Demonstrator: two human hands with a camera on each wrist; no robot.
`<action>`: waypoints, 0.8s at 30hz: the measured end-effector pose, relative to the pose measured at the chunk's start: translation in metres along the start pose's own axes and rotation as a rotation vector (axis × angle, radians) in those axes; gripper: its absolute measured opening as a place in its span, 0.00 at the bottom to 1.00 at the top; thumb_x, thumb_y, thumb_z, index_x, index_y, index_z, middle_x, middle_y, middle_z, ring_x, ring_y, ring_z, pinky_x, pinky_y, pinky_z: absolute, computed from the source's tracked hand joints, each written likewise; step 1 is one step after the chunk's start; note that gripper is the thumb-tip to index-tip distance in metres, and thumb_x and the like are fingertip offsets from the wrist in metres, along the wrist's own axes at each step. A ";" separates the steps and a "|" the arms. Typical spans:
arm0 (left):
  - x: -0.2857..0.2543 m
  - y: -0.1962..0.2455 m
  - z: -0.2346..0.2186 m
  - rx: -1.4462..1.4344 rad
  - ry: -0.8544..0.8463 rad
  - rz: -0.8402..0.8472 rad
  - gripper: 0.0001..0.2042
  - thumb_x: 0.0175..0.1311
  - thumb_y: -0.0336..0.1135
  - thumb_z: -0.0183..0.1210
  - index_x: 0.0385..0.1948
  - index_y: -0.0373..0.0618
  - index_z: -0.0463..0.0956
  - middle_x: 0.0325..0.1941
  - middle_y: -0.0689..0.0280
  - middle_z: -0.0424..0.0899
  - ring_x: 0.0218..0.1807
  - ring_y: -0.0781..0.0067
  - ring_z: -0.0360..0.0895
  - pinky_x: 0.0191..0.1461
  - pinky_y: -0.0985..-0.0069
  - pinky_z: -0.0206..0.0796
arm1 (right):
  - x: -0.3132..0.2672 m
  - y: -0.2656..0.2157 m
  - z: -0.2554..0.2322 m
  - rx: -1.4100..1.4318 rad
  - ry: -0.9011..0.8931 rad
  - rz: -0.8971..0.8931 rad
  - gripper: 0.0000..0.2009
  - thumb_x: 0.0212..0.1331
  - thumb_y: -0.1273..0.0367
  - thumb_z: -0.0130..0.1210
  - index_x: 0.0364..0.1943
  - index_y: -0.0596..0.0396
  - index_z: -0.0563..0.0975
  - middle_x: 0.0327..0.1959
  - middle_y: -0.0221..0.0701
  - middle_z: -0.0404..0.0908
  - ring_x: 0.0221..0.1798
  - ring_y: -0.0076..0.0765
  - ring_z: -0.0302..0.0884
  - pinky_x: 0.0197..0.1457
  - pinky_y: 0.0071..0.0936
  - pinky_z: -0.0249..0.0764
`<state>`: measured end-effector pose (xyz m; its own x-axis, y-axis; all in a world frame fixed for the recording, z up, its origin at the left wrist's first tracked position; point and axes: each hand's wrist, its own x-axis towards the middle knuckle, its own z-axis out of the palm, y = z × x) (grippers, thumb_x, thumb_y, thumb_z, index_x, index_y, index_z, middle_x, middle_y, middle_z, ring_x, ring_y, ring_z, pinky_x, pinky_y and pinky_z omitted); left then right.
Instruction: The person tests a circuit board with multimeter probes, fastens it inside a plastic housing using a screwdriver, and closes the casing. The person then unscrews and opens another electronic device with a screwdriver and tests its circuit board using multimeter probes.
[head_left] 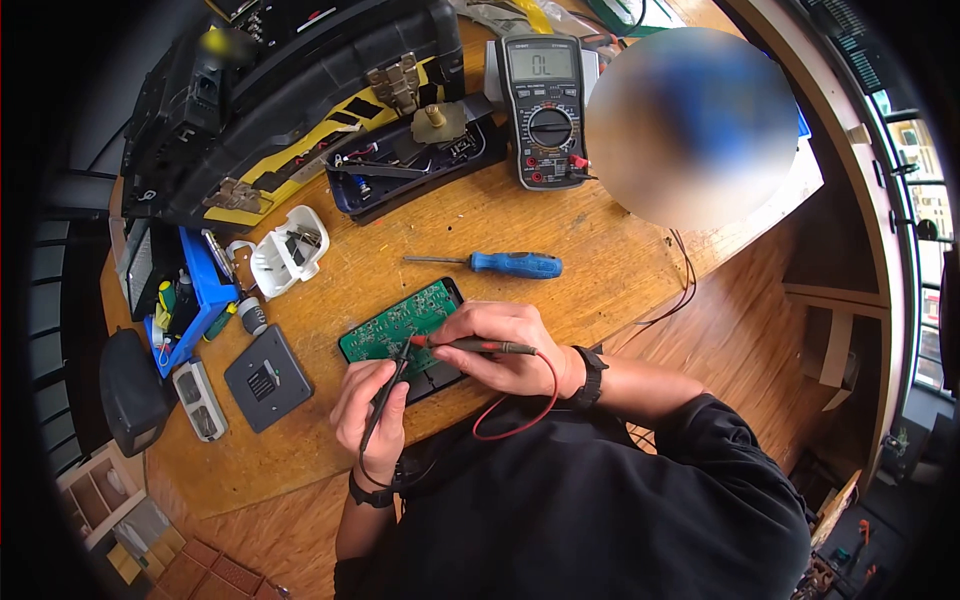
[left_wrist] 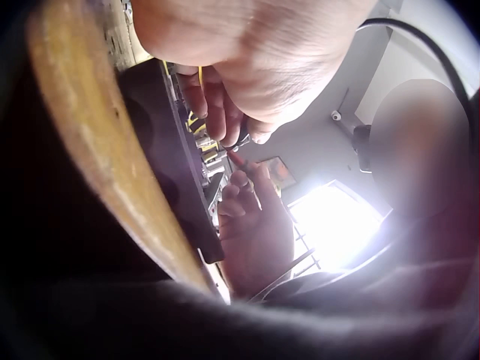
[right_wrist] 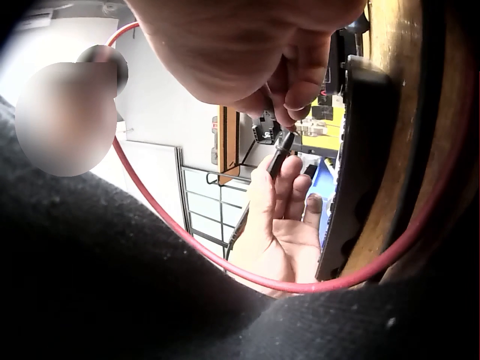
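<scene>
A green circuit board in a black housing lies on the wooden bench at the near edge. My left hand pinches a black multimeter probe, pointed up toward the board. From the other side my right hand holds a red multimeter probe, its cable looping below. Both tips come close together over the board's lower edge; fingers partly hide the contact spot. In the right wrist view the black probe shows between thumb and fingers. Beyond the board, the multimeter displays "OL".
A blue screwdriver lies behind the board. To the left are a dark square cover, a grey-white part, a white holder and a blue bin. A dark tray and a black-yellow toolbox stand at the back.
</scene>
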<state>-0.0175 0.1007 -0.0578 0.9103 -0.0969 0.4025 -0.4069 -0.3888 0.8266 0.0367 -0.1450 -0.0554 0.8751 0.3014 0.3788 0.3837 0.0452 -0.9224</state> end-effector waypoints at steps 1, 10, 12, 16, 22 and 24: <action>0.002 0.000 -0.001 -0.007 -0.006 0.023 0.14 0.68 0.24 0.74 0.52 0.32 0.85 0.50 0.49 0.92 0.49 0.48 0.89 0.56 0.59 0.80 | 0.000 0.001 0.000 0.003 0.002 0.000 0.07 0.69 0.74 0.71 0.46 0.59 0.87 0.43 0.39 0.93 0.43 0.46 0.92 0.46 0.37 0.85; 0.009 0.007 0.004 0.015 -0.054 0.106 0.13 0.73 0.25 0.70 0.55 0.32 0.80 0.61 0.39 0.90 0.60 0.43 0.90 0.66 0.52 0.82 | -0.001 0.002 -0.003 0.012 0.031 -0.104 0.08 0.67 0.79 0.72 0.47 0.63 0.86 0.44 0.41 0.93 0.46 0.45 0.93 0.49 0.36 0.87; 0.010 0.006 0.004 0.015 -0.050 0.112 0.13 0.74 0.25 0.70 0.54 0.32 0.80 0.61 0.39 0.90 0.59 0.42 0.90 0.65 0.52 0.82 | -0.001 0.001 -0.003 -0.004 0.076 -0.103 0.09 0.67 0.79 0.73 0.47 0.63 0.86 0.44 0.41 0.93 0.46 0.45 0.93 0.49 0.35 0.87; 0.012 0.006 0.005 0.034 -0.041 0.126 0.12 0.74 0.24 0.69 0.54 0.32 0.80 0.60 0.39 0.90 0.58 0.42 0.90 0.64 0.53 0.83 | -0.002 0.004 -0.004 -0.005 0.066 -0.105 0.09 0.66 0.80 0.73 0.48 0.64 0.85 0.45 0.42 0.93 0.46 0.46 0.93 0.49 0.36 0.87; 0.015 0.008 0.007 0.040 -0.033 0.129 0.12 0.74 0.23 0.68 0.54 0.31 0.80 0.59 0.39 0.91 0.58 0.42 0.91 0.64 0.52 0.83 | -0.001 0.004 -0.003 0.017 0.068 -0.164 0.10 0.65 0.81 0.73 0.48 0.65 0.85 0.45 0.44 0.92 0.45 0.47 0.92 0.48 0.36 0.87; 0.013 0.009 0.006 0.027 -0.048 0.115 0.11 0.76 0.23 0.67 0.55 0.32 0.80 0.60 0.37 0.90 0.61 0.42 0.89 0.68 0.52 0.81 | -0.003 0.003 -0.001 0.053 0.087 -0.119 0.09 0.66 0.79 0.72 0.47 0.62 0.86 0.45 0.41 0.92 0.47 0.48 0.91 0.52 0.39 0.85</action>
<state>-0.0089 0.0909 -0.0475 0.8605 -0.1855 0.4745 -0.5074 -0.3970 0.7648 0.0355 -0.1465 -0.0594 0.8477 0.2070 0.4885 0.4718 0.1267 -0.8725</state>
